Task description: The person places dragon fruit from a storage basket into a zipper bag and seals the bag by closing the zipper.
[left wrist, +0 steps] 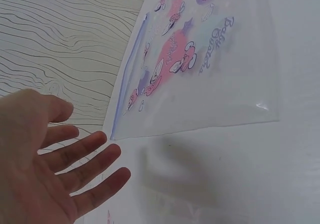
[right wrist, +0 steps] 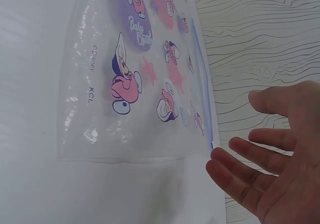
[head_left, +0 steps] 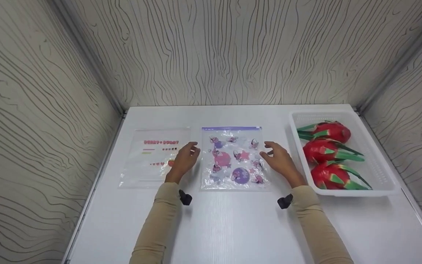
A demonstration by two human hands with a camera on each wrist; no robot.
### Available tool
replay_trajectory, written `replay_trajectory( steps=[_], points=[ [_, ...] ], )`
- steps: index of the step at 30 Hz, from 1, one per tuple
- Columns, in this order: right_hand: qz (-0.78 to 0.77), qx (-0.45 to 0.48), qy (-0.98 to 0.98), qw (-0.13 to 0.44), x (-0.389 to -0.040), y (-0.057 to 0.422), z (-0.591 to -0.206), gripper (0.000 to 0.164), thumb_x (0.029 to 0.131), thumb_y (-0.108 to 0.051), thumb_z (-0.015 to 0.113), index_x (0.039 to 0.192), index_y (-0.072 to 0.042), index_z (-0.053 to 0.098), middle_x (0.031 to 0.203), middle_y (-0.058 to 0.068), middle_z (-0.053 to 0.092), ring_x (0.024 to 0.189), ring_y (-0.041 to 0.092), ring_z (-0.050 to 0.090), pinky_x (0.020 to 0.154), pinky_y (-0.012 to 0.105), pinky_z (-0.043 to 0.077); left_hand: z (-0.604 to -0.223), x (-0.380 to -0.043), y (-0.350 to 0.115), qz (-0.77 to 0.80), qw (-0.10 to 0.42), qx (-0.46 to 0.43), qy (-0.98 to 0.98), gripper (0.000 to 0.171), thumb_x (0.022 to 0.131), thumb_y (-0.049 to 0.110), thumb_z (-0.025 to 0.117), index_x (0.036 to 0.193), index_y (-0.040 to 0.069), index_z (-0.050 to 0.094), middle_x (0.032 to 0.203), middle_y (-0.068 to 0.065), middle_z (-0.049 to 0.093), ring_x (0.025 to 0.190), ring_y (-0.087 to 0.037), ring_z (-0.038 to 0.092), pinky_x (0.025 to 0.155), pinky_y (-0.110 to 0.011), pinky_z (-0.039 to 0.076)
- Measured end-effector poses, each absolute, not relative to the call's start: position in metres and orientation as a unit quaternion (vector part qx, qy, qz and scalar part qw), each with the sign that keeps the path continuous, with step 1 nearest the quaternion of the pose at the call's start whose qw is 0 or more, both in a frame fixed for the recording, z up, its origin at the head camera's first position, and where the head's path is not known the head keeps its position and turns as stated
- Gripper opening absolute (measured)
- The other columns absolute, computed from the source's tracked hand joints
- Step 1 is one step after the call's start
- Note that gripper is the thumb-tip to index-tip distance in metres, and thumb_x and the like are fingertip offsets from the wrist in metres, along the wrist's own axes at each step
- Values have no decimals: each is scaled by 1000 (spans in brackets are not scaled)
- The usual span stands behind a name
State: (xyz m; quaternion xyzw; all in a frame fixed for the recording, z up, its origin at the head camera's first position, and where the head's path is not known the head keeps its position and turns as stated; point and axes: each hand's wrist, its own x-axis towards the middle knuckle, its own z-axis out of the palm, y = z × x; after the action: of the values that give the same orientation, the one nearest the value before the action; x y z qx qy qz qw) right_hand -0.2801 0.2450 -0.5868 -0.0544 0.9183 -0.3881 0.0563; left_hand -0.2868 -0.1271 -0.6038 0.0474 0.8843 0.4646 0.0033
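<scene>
A clear zip bag (head_left: pixel 229 156) with pink and purple cartoon prints and a purple zip strip lies flat in the middle of the white table. To its left, my left hand (head_left: pixel 186 159) hovers with fingers loosely spread and nothing in them. My right hand (head_left: pixel 280 159) is at the bag's right edge, fingers relaxed and holding nothing. Both wrist views show a gap between the fingers and the bag. A second clear bag (head_left: pixel 152 154) with red lettering lies flat at the left, partly covered by my left hand and wrist in the head view.
At the right stands a white plastic basket (head_left: pixel 383 172) holding red dragon fruits (head_left: pixel 324 150) with green leaf tips. Wood-patterned panels (head_left: pixel 211 51) rise at the back and both sides of the white table (head_left: pixel 225 227).
</scene>
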Motion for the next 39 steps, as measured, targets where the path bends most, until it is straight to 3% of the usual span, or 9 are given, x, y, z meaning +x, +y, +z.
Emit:
replay_trajectory(
  steps=[13, 22, 28, 36, 39],
  points=[
    [-384, -45, 921, 50, -279, 242, -600, 58, 104, -20, 64, 151, 9, 47, 150, 34, 53, 131, 51, 59, 112, 62, 49, -615, -280, -115, 446, 10, 31, 894, 38, 105, 15, 57, 136, -7, 60, 117, -24, 72, 110, -37, 70, 98, -53, 58],
    [-374, -36, 923, 81, -278, 241, -605, 61, 104, -22, 63, 151, 12, 44, 148, 38, 53, 130, 52, 60, 111, 62, 49, -615, -277, -111, 453, 40, 18, 891, 40, 104, 14, 58, 138, -8, 58, 120, -28, 68, 114, -41, 68, 103, -54, 56],
    [-378, -22, 921, 94, -280, 239, -608, 60, 105, -22, 61, 151, 12, 43, 148, 36, 54, 130, 50, 60, 111, 60, 51, -615, -276, -110, 452, 43, 34, 890, 38, 104, 12, 58, 136, -8, 58, 117, -27, 71, 108, -39, 70, 99, -54, 57],
    [-389, -6, 918, 82, -280, 237, -611, 56, 105, -21, 60, 149, 12, 46, 144, 36, 58, 120, 46, 66, 101, 54, 58, -614, -277, -110, 457, 59, 16, 888, 37, 104, 13, 57, 135, -6, 60, 120, -26, 72, 105, -36, 70, 98, -51, 59],
    [-397, 0, 915, 68, -280, 237, -612, 51, 106, -17, 59, 147, 11, 48, 141, 35, 60, 112, 43, 69, 89, 46, 63, -614, -277, -110, 459, 63, 9, 886, 38, 104, 14, 56, 136, -6, 60, 122, -26, 72, 104, -34, 71, 96, -50, 60]
  ],
)
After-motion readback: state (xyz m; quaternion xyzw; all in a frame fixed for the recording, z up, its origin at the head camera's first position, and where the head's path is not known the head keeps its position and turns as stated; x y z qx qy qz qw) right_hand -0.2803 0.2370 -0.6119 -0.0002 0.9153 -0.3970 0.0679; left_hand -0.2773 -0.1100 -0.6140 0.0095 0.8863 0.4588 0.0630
